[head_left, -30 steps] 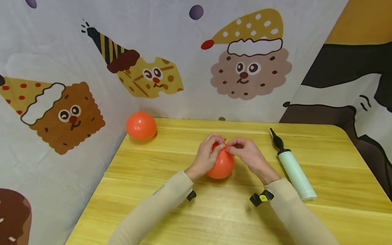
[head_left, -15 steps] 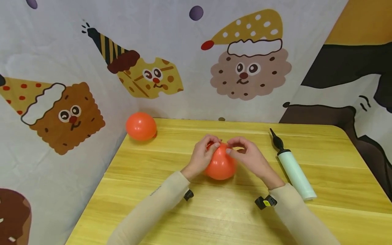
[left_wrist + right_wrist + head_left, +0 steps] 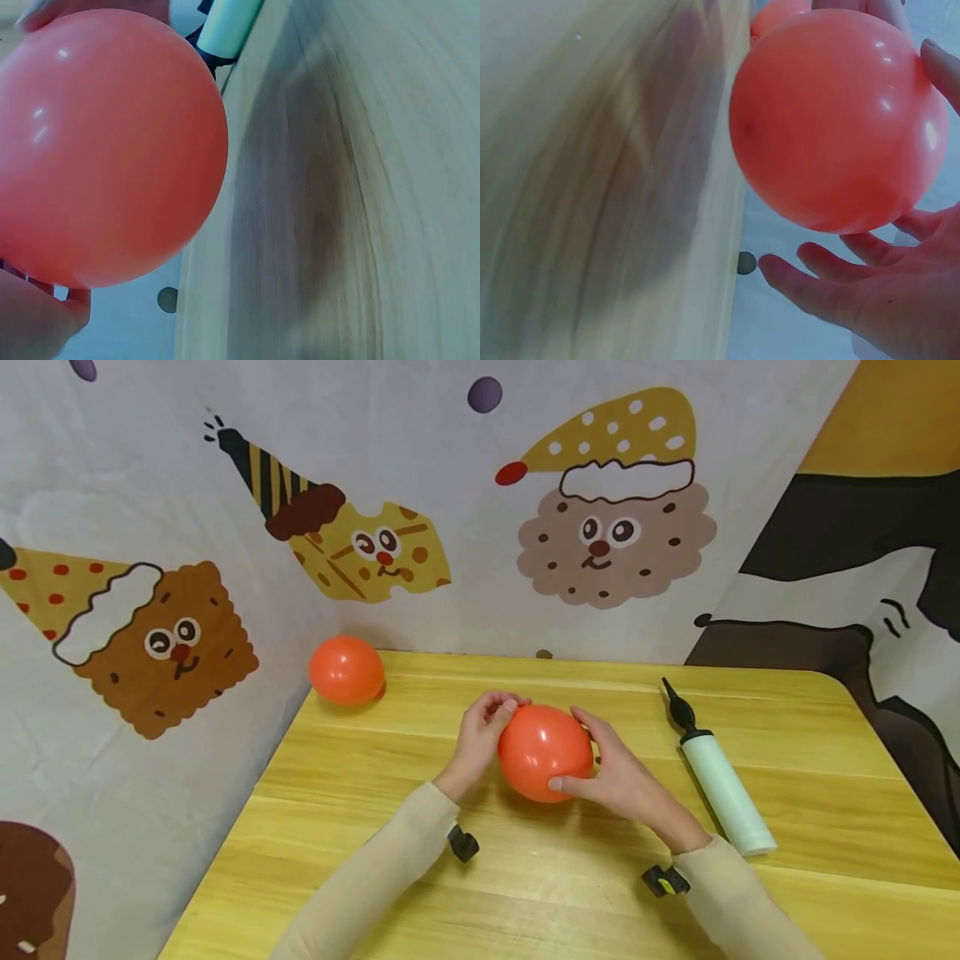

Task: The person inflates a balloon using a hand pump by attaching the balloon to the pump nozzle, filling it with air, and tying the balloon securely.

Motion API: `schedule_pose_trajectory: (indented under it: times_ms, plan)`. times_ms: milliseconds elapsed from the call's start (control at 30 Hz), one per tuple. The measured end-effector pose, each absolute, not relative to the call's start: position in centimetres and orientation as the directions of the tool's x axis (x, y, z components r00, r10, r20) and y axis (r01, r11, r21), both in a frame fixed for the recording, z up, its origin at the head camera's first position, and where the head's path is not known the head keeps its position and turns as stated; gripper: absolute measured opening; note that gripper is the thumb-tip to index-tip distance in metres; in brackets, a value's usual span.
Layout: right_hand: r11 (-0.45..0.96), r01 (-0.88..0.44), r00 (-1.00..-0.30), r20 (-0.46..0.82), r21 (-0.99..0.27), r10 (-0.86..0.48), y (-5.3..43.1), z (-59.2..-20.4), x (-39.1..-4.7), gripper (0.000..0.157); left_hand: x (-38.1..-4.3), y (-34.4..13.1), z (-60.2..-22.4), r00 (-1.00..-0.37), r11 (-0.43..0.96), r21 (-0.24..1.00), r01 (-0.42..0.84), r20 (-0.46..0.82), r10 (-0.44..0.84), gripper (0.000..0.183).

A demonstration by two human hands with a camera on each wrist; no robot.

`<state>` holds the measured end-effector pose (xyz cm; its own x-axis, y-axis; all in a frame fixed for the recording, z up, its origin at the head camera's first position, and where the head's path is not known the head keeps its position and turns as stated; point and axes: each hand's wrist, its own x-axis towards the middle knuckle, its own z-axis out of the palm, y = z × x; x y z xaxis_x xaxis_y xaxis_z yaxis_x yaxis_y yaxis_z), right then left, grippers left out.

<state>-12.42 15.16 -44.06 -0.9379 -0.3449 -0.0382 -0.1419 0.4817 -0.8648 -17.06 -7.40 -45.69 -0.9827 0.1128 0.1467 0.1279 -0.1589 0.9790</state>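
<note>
An inflated orange-red balloon (image 3: 536,747) is between my two hands over the middle of the table. My left hand (image 3: 474,739) holds it at its upper left, thumb and fingers close together where the balloon's neck is hidden. My right hand (image 3: 622,777) spreads round the other side, with the thumb across the front and a finger along the back edge. In the right wrist view the right thumb (image 3: 943,71) meets the balloon (image 3: 832,127) while the fingers fan out below it. Seen from the left wrist, the balloon (image 3: 112,150) covers most of both hands.
A second orange-red balloon (image 3: 347,671) sits at the table's back left corner, by the wall. On the right lies a pale green hand pump (image 3: 729,793) with a black nozzle. A printed cartoon cloth (image 3: 480,610) hangs behind the wooden table (image 3: 525,893).
Both hands were pinching at the balloon's neck; the right hand has let go there and moved round the balloon's right side. The balloon has turned, its neck now toward the left hand.
</note>
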Motion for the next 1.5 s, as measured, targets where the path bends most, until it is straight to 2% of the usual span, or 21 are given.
schedule_pose_trajectory:
  times_ms: [133, 267, 500, 700, 800, 933, 1133, 1267, 1500]
  plan:
    - [0.446, -0.108, -0.936, -0.060, -0.888, -0.346, 15.0, -44.7, -12.2, 0.112, -17.2, -7.5, -45.7, -0.992, -0.240, 0.968, 0.069, 0.093, 0.089, 0.017]
    - [0.429, -0.080, -0.941, -0.074, -0.900, -0.330, 14.6, -45.1, -12.1, 0.110, -17.2, -7.8, -45.9, -0.994, -0.253, 0.967, 0.041, 0.066, 0.090, 0.020]
    - [0.415, 0.013, -0.951, -0.139, -0.910, -0.275, 14.2, -45.3, -12.4, 0.107, -16.6, -8.5, -46.4, -0.994, -0.185, 0.982, 0.044, 0.061, 0.087, 0.040]
    - [0.404, 0.042, -0.959, -0.151, -0.914, -0.242, 14.0, -45.6, -12.9, 0.100, -15.7, -9.0, -47.0, -0.974, -0.116, 0.993, 0.001, 0.027, 0.223, 0.060]
    - [0.409, 0.049, -0.956, -0.161, -0.911, -0.245, 13.9, -45.9, -13.0, 0.099, -15.6, -9.2, -47.4, -0.969, -0.081, 0.997, -0.017, 0.003, 0.246, 0.070]
    - [0.422, 0.042, -0.954, -0.161, -0.905, -0.251, 13.9, -46.2, -13.0, 0.096, -15.7, -9.8, -47.7, -0.981, -0.050, 0.999, -0.013, -0.003, 0.196, 0.068]
    - [0.421, 0.005, -0.961, -0.120, -0.907, -0.248, 15.1, -46.1, -12.5, 0.084, -16.7, -11.5, -47.4, -0.999, -0.011, 1.000, 0.013, 0.014, 0.035, 0.063]
    - [0.416, -0.001, -0.965, -0.108, -0.909, -0.238, 15.7, -46.2, -12.2, 0.084, -18.2, -12.6, -46.8, -0.998, 0.026, 0.999, 0.047, 0.048, -0.045, 0.062]
    - [0.413, -0.019, -0.971, -0.082, -0.911, -0.224, 16.3, -46.2, -11.9, 0.084, -21.1, -14.3, -45.8, -0.998, 0.197, 0.980, 0.007, 0.018, -0.057, 0.065]
